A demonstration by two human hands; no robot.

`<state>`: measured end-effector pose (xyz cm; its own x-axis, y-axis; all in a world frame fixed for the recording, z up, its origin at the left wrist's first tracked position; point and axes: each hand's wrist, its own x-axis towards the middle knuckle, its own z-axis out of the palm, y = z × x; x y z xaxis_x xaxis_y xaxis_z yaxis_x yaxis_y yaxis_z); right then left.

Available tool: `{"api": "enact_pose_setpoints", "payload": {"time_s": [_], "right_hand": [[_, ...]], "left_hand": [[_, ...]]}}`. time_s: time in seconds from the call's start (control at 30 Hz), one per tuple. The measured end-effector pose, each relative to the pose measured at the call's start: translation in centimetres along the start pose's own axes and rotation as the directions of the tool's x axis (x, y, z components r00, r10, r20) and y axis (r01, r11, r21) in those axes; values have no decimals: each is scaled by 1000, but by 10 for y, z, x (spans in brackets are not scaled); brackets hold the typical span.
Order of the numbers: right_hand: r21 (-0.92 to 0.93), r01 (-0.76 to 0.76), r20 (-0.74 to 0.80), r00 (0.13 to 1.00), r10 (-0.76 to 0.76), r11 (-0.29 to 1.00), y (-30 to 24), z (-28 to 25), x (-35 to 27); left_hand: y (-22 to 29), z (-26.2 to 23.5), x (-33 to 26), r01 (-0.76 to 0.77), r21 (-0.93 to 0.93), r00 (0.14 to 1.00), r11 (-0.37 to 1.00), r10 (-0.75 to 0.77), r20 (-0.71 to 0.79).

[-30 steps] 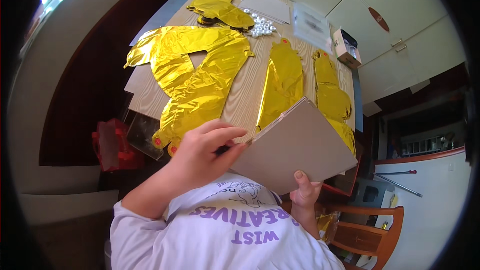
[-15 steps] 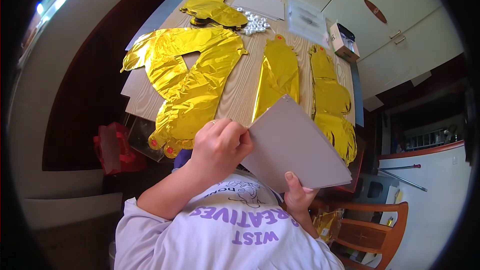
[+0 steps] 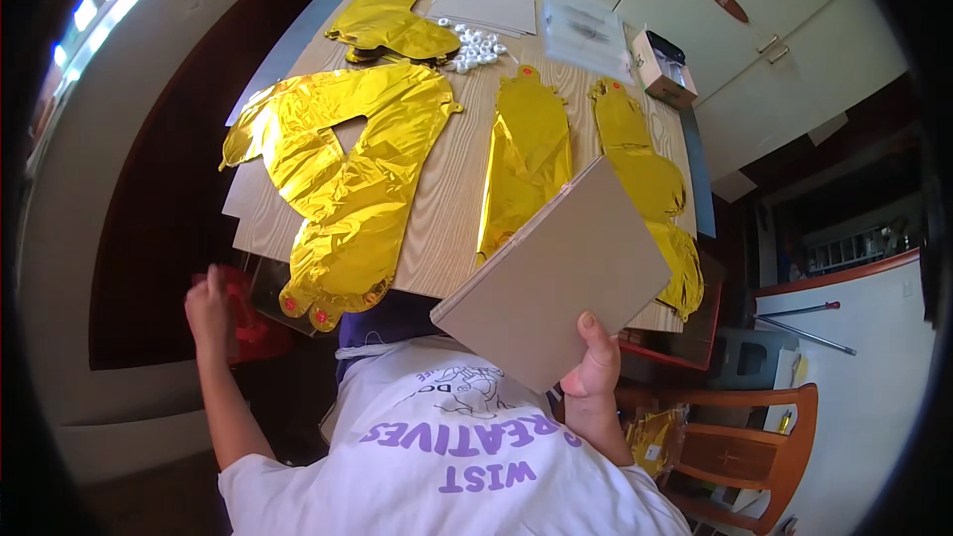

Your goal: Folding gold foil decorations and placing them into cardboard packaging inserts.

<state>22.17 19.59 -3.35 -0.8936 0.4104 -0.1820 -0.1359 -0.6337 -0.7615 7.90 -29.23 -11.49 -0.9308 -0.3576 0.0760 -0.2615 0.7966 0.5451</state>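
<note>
In my right hand (image 3: 593, 362) is a stack of grey cardboard sheets (image 3: 556, 283), held at its lower right edge with the thumb on top and the fingers hidden underneath. The stack is tilted above the table's near edge and overlaps the flat gold foil balloons behind it. My left hand (image 3: 210, 313) is out at the far left, beside a red bag (image 3: 256, 318) below the table; its fingers are blurred. A large gold foil balloon (image 3: 372, 169) lies at the table's left, a narrow one (image 3: 526, 154) in the middle and another (image 3: 640, 164) at the right.
On the wooden table (image 3: 437, 228), more gold foil pieces (image 3: 392, 20) lie at the back beside white rolls (image 3: 476, 50), grey sheets (image 3: 486, 5) and a clear plastic packet (image 3: 581, 35). A small box (image 3: 663, 69) stands back right. A wooden chair (image 3: 745, 452) is at my right.
My left hand has left the corner of the cardboard stack and swung far left toward the red bag. My right hand still holds the stack, which has shifted slightly left and turned.
</note>
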Motion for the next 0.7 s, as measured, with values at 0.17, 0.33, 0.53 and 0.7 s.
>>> {"api": "enact_pose_setpoints", "payload": {"time_s": [0.17,0.33,0.53,0.7], "right_hand": [[-11,-5,-15,1000,5,1000,-1,8,2],[-41,-22,-22,1000,21,999,4,3,4],[13,-142,89,986,140,990,6,2,1],[63,-322,273,916,294,945,15,-10,0]], "left_hand": [[-89,43,-1,-92,159,940,983,138,-311],[12,-19,14,323,-97,943,941,-329,-52],[152,-36,-24,-306,-762,944,571,76,-322],[226,-19,-100,553,-798,467,238,705,534]]}}
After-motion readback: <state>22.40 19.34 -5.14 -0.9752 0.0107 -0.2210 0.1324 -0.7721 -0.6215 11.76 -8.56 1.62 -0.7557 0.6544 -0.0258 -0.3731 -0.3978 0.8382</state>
